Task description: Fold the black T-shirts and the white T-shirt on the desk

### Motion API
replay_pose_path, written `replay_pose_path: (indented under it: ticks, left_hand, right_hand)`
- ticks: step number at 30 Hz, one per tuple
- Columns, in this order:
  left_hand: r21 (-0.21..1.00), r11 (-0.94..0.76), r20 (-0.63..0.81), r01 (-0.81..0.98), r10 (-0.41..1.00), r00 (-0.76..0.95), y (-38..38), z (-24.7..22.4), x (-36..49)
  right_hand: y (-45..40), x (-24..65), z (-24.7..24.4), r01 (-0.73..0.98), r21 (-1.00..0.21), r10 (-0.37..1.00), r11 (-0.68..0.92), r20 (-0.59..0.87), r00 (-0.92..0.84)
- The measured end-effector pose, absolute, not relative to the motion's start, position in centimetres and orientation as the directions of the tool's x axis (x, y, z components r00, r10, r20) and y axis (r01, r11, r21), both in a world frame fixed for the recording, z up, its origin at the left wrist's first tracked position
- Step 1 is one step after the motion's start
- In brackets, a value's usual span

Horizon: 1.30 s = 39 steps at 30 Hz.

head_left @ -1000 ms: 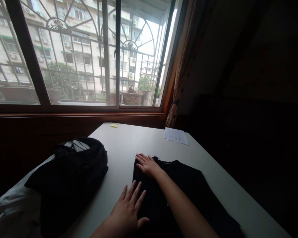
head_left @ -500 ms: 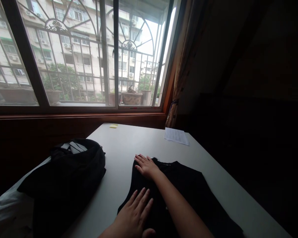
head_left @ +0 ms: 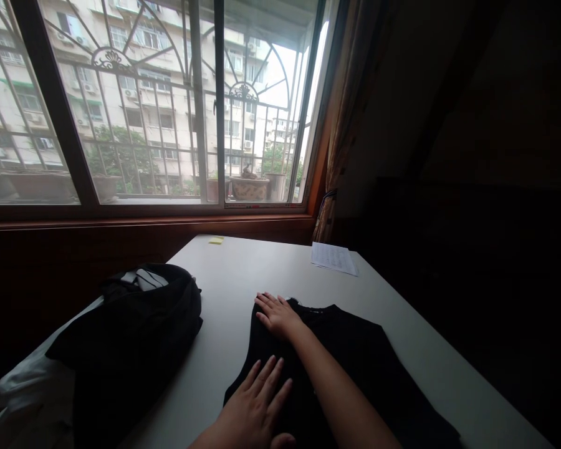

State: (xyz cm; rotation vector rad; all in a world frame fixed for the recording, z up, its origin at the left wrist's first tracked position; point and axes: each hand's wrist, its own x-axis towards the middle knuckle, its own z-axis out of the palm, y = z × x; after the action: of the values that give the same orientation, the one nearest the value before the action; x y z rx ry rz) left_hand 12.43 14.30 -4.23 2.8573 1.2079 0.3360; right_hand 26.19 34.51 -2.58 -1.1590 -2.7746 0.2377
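A black garment (head_left: 355, 355), perhaps a shirt or top, lies spread flat on the white table (head_left: 224, 280), its neckline towards the window. My right hand (head_left: 280, 317) rests palm down on its far left shoulder, fingers stretched out. Nearer to me, my left hand (head_left: 257, 402) lies on the garment's left side with its fingers spread. Neither hand grips the cloth. My right forearm crosses over the middle of the garment and hides part of it. The near end of the garment runs out of view.
To the left, a heap of dark clothes (head_left: 140, 330) with white cloth (head_left: 37, 393) lies over the table edge. Printed papers (head_left: 334, 258) and yellow sticky notes (head_left: 215, 240) are at the far end. Beyond stand a barred window (head_left: 149, 112) and a tied curtain (head_left: 330, 199).
The view has shifted slightly, so the scene sits a little further right and lower. Both hands stay almost where they were on the black garment.
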Motion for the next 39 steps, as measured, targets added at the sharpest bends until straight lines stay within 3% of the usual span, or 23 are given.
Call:
replay_pose_path:
  ticks: [9, 24, 33, 39]
  left_hand:
    - [0.122, -0.698, 0.154, 0.706, 0.716, 0.681, 14.0, -4.1, 12.6]
    - [-0.115, -0.709, 0.296, 0.695, 0.644, 0.706, 14.8, -6.8, 12.2]
    - [-0.116, -0.708, 0.272, 0.697, 0.652, 0.708, 14.3, -6.3, 12.3]
    - [-0.051, -0.717, 0.268, 0.695, 0.66, 0.701, 14.3, -6.1, 12.2]
  right_hand:
    - [34.1, 26.1, -2.3, 0.709, -0.189, 0.728, 0.679, 0.047, -0.684]
    - [34.2, 26.0, -2.5, 0.708, -0.176, 0.726, 0.684, 0.062, -0.685]
    - [34.0, 26.0, -2.3, 0.712, -0.187, 0.731, 0.677, 0.057, -0.68]
    - [33.8, 26.0, -2.3, 0.706, -0.173, 0.724, 0.687, 0.086, -0.684]
